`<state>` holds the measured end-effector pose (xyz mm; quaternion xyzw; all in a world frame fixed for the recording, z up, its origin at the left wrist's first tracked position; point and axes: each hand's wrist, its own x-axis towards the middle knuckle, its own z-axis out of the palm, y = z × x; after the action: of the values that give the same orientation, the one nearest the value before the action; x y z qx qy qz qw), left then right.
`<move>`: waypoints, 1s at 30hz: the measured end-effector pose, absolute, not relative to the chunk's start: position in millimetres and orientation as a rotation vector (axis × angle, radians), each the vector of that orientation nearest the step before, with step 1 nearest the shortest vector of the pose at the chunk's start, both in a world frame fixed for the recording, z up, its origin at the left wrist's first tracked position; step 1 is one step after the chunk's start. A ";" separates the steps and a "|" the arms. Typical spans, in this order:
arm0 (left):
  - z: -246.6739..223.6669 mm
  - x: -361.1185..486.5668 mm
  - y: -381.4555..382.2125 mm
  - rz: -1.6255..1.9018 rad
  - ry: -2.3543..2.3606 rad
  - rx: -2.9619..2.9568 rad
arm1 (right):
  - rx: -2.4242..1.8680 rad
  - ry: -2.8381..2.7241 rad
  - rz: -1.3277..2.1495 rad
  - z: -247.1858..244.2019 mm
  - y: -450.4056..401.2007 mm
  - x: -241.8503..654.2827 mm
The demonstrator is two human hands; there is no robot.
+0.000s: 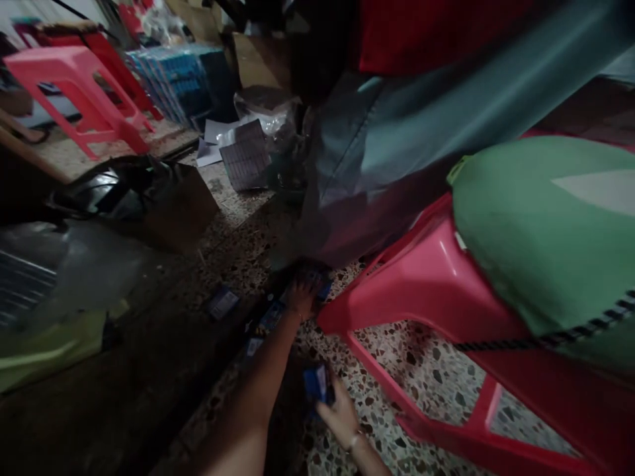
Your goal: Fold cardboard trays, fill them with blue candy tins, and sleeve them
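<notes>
My right hand (342,411) grips a small blue box (317,385) with a pale side, between thumb and fingers, low over the speckled floor. Farther forward, my left hand (301,299) reaches down to several small dark-blue packs beside the pink stool's leg. Its fingers are dark and blurred, so their grip does not show. One blue pack (325,289) shows just right of that hand. Another pack with yellow marks (270,317) lies along my left forearm. A separate blue and white pack (223,303) rests on the floor to the left.
A pink plastic stool (397,291) with a green cushion (540,231) stands close on the right. Greyish plastic sheeting (377,145) hangs ahead. At left are an open carton (178,205) and a clear plastic bag (94,258). Farther back stand another pink stool (64,66) and wrapped blue boxes (183,79).
</notes>
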<state>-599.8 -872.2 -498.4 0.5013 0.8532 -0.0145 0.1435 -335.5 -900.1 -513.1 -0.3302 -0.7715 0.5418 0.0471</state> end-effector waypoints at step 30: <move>-467.2 -612.4 -868.8 0.055 2.557 1.469 | -1.331 -0.541 2.589 -489.0 -882.1 -334.6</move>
<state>-612.4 -868.8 -467.2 0.4957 0.8630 0.0184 0.0961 -334.6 -882.1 -489.0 -0.4476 -0.1820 0.8708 0.0904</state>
